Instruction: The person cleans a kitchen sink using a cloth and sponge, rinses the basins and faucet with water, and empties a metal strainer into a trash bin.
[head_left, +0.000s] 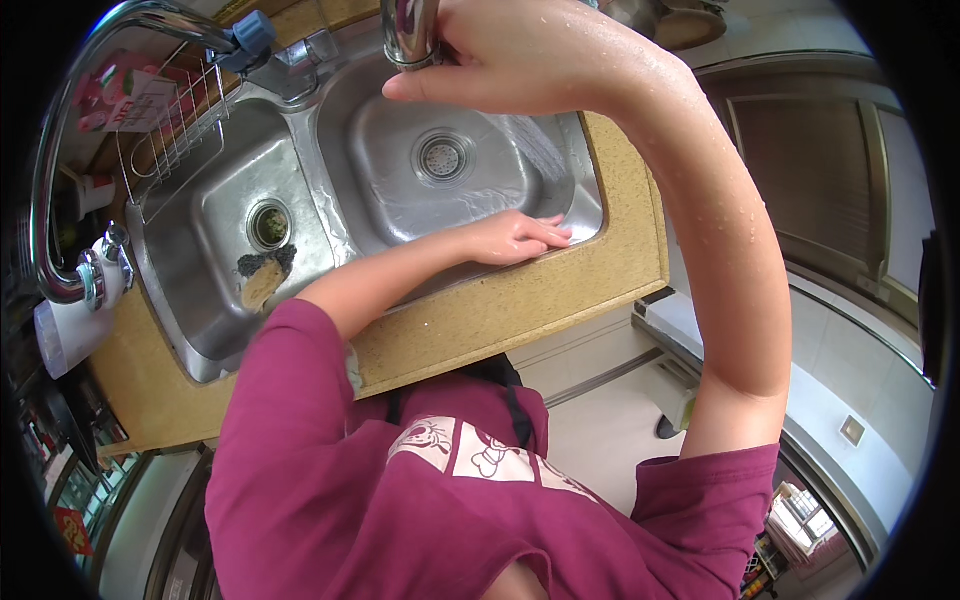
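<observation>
My left hand (516, 238) rests over the front rim of the right basin (360, 172) of a stainless steel double sink, wet, fingers slightly apart, holding nothing visible. High above the same basin, my right hand (517, 64) is against a chrome faucet spout (411, 37), its thumb stretched below the spout's end. The other fingers of that hand are hidden. Water (534, 146) streams down the right side of this basin, which has a metal drain strainer (442, 159). In the left basin (191, 292), a tan and dark scrap (264, 281) lies beside a drain (269, 226) containing greenish bits.
A yellow speckled countertop (480, 315) borders the sink. At the left stand a wire rack (169, 139), a large curved chrome pipe (43, 187) and a white fixture (75, 330). A second faucet base (289, 71) with a blue fitting (253, 31) is behind the basins. Pans (686, 28) are at the upper right.
</observation>
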